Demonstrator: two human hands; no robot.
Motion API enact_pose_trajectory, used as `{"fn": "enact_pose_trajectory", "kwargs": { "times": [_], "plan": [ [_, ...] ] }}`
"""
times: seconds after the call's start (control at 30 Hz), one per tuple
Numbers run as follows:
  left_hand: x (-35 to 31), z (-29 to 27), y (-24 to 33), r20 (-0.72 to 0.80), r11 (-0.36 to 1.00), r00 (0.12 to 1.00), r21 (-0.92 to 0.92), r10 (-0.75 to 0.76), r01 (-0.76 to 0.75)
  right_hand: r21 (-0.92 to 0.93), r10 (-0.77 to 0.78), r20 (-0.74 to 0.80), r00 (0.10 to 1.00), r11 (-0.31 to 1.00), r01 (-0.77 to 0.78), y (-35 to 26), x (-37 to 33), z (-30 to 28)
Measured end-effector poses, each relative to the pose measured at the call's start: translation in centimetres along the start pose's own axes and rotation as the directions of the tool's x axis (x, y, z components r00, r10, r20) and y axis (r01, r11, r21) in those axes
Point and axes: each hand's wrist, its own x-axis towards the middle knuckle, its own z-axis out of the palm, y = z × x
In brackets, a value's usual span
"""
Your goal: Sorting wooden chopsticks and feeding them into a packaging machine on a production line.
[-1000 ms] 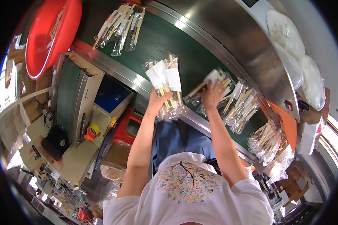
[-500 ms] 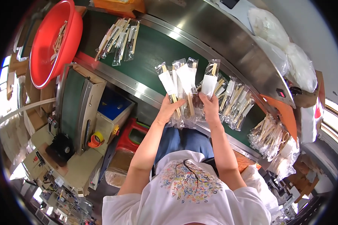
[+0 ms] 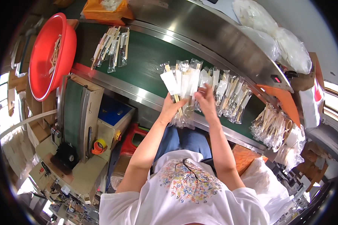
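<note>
My left hand is closed round the lower part of a fanned bundle of clear chopstick packets, each showing pale wooden sticks and a white paper piece. The bundle stands tilted over the near edge of the green conveyor belt. Just right of it is my right hand, slightly blurred, its thumb and fingers apart with no packet visible between them. Behind and beyond that hand, more chopstick packets lie in a row on the belt.
Another group of packets lies on the belt's left part. A red basin with loose sticks stands at the far left. To the right is a heap of packets beside an orange panel. A metal cover runs along the back.
My right hand has let go of the packet it held apart on the right and moved slightly left, toward the bundle. My left hand keeps its hold. The view has shifted a little.
</note>
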Motion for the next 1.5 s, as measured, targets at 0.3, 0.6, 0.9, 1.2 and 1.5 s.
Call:
{"fn": "enact_pose_trajectory", "kwargs": {
  "times": [0.3,0.6,0.9,1.2,1.5],
  "plan": [
    [-0.2,0.0,0.0,0.021,0.975,0.998,-0.211,-0.064,0.067,0.257,0.259,0.004,0.966,0.933,-0.251,-1.8,-0.6,-1.8],
    [0.4,2.1,-0.3,-0.018,0.997,0.997,0.005,-0.078,0.078,0.162,0.119,-0.002,0.993,0.980,-0.117,-1.9,-0.1,-1.2],
    [1.1,2.1,-1.0,0.152,0.935,0.947,-0.175,-0.283,0.308,-0.174,-0.019,-0.063,0.998,0.985,0.008,0.8,1.3,-3.6],
    [1.9,2.9,-1.3,0.142,0.912,0.957,-0.295,-0.252,0.284,0.246,0.221,0.086,0.971,0.940,-0.236,0.4,1.2,-4.0],
    [2.6,3.9,-2.3,0.117,0.951,0.945,0.092,-0.305,0.295,0.182,0.104,0.118,0.988,0.975,-0.124,0.3,2.5,-3.7]
  ]
}}
